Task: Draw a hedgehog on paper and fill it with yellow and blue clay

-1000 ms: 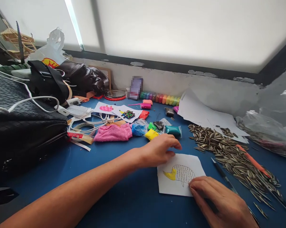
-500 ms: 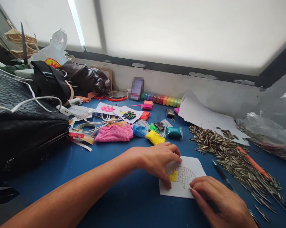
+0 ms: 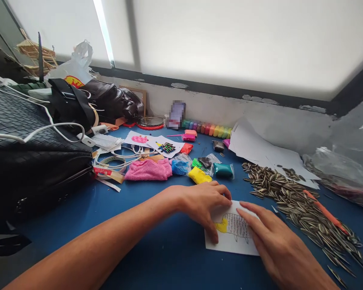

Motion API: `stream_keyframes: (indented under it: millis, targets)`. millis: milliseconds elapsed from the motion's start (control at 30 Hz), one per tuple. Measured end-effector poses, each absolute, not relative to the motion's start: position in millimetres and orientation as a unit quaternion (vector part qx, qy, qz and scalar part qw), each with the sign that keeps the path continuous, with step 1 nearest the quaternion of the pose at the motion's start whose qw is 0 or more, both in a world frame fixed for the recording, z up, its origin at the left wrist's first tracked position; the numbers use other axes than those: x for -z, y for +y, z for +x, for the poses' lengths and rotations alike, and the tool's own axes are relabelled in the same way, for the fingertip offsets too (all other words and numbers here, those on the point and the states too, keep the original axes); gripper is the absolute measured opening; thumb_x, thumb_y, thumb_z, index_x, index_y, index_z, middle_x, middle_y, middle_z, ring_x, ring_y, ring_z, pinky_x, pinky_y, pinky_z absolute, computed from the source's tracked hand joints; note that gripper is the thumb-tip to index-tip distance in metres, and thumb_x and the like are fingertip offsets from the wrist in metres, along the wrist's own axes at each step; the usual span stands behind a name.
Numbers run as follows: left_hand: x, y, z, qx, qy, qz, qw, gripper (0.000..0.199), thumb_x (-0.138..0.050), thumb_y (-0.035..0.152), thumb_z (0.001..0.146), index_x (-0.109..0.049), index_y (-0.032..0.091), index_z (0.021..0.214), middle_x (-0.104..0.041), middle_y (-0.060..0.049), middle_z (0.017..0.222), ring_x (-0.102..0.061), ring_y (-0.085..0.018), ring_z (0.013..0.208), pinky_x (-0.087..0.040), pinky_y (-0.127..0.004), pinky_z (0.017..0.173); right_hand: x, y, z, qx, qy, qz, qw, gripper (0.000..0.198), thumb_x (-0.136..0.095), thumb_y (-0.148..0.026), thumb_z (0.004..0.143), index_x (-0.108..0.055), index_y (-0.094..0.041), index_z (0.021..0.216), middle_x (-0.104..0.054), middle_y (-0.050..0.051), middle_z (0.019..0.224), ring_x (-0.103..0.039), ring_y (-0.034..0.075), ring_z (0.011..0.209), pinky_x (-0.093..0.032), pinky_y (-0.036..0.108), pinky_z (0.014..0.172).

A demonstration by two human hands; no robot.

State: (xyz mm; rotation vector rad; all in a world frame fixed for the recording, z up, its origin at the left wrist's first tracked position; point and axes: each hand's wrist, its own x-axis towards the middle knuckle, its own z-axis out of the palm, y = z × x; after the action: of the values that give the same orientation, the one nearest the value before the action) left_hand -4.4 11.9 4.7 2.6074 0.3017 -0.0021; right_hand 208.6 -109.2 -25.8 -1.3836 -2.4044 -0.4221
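Here's the sheet of paper, flat on the blue table right in front of the worker, with both hands upon it! On it sits a drawn animal, and this is how it stands: the yellow head is coloured in, smooth and bright, while the body shows just small dark pen marks inside its outline. The legs beneath are bare line. So the head looks finished, I'd judge, and the body and legs have no colour and no seeds on them.

Now the left hand: thumb and fingers wide apart, tips down on the paper's left side, clamped on nothing. The right hand reaches across the right side, fingers stretched out loose, no object gripped; how hard they press, I cannot tell.

Just beyond the left hand lies a yellow packet, a teal packet next to it. Off to the right, a big pile of seeds, an orange-handled tool lying across it. And farther back, a seed-covered picture lies beside a pink picture!
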Motion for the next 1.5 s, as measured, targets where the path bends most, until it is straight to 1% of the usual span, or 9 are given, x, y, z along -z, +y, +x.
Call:
stream_keyframes:
  millis: [100,200,433,567,733,933,1100,1267,1500]
  targets:
    - [-6,12,-5,0.0,0.108,0.962,0.251,0.069,-0.08,0.046,0.065,-0.058,0.011,0.12,-0.047,-0.012,0.135,-0.046,-0.027,0.119,-0.04,-0.034,0.1,31,-90,220,0.167,-0.825,-0.522,0.136,0.039,-0.038,-0.021,0.095,-0.061,-0.013,0.126,-0.066,0.016,0.125,-0.065,0.026,0.111,-0.057,0.042,0.088]
    - [-8,11,-5,0.0,0.106,0.963,0.248,0.067,-0.079,0.045,0.066,-0.057,0.011,0.12,-0.048,-0.012,0.134,-0.046,-0.027,0.117,-0.04,-0.034,0.099,33,-80,229,0.167,-0.816,-0.537,0.129,0.039,-0.038,-0.023,0.095,-0.064,-0.009,0.121,-0.072,0.017,0.11,-0.069,0.028,0.098,-0.059,0.044,0.081]
    - [-6,11,-5,-0.009,0.106,0.961,0.255,0.068,-0.08,0.044,0.066,-0.057,0.013,0.121,-0.048,-0.012,0.135,-0.046,-0.026,0.118,-0.04,-0.034,0.099,27,-84,232,0.115,-0.811,-0.559,0.131,0.029,-0.043,-0.032,0.095,-0.069,-0.019,0.099,-0.069,0.007,0.088,-0.066,0.021,0.08,-0.056,0.035,0.071]
    - [-6,10,-6,-0.005,0.107,0.962,0.25,0.069,-0.079,0.045,0.066,-0.057,0.012,0.122,-0.048,-0.012,0.134,-0.046,-0.026,0.117,-0.04,-0.034,0.1,27,-80,231,0.095,-0.794,-0.584,0.143,0.024,-0.044,-0.031,0.094,-0.065,-0.019,0.095,-0.066,0.008,0.09,-0.064,0.021,0.082,-0.054,0.035,0.073]
    - [-8,9,-7,-0.003,0.111,0.959,0.26,0.068,-0.08,0.045,0.066,-0.057,0.014,0.122,-0.048,-0.011,0.133,-0.047,-0.026,0.118,-0.04,-0.033,0.099,30,-74,230,0.072,-0.779,-0.604,0.151,0.024,-0.042,-0.031,0.093,-0.055,-0.023,0.075,-0.061,0.006,0.082,-0.06,0.019,0.075,-0.052,0.034,0.068]
    - [-9,8,-7,0.006,0.128,0.963,0.238,0.065,-0.078,0.043,0.066,-0.058,0.012,0.119,-0.048,-0.012,0.134,-0.048,-0.026,0.117,-0.041,-0.033,0.098,29,-73,233,0.069,-0.77,-0.615,0.159,0.017,-0.046,-0.034,0.09,-0.057,-0.022,0.084,-0.061,0.007,0.086,-0.06,0.022,0.08,-0.051,0.036,0.069]
    - [-10,7,-7,0.013,0.129,0.965,0.23,0.065,-0.078,0.047,0.066,-0.06,0.01,0.117,-0.046,-0.014,0.136,-0.047,-0.027,0.12,-0.043,-0.031,0.097,31,-71,235,0.057,-0.775,-0.611,0.152,0.02,-0.045,-0.031,0.091,-0.054,-0.023,0.075,-0.06,0.006,0.082,-0.059,0.02,0.075,-0.05,0.035,0.069]
    - [-10,9,-10,0.014,0.139,0.961,0.241,0.068,-0.079,0.048,0.065,-0.058,0.013,0.119,-0.046,-0.012,0.137,-0.046,-0.027,0.122,-0.042,-0.032,0.098,32,-73,233,0.06,-0.774,-0.612,0.152,0.016,-0.046,-0.03,0.091,-0.059,-0.021,0.088,-0.062,0.008,0.089,-0.06,0.022,0.083,-0.051,0.038,0.075]
    - [-8,10,-10,0.011,0.134,0.962,0.239,0.068,-0.078,0.049,0.065,-0.058,0.01,0.117,-0.047,-0.013,0.137,-0.047,-0.026,0.121,-0.044,-0.032,0.097,30,-73,234,0.06,-0.774,-0.615,0.142,0.017,-0.046,-0.031,0.091,-0.057,-0.022,0.081,-0.06,0.006,0.083,-0.059,0.021,0.077,-0.049,0.037,0.071]
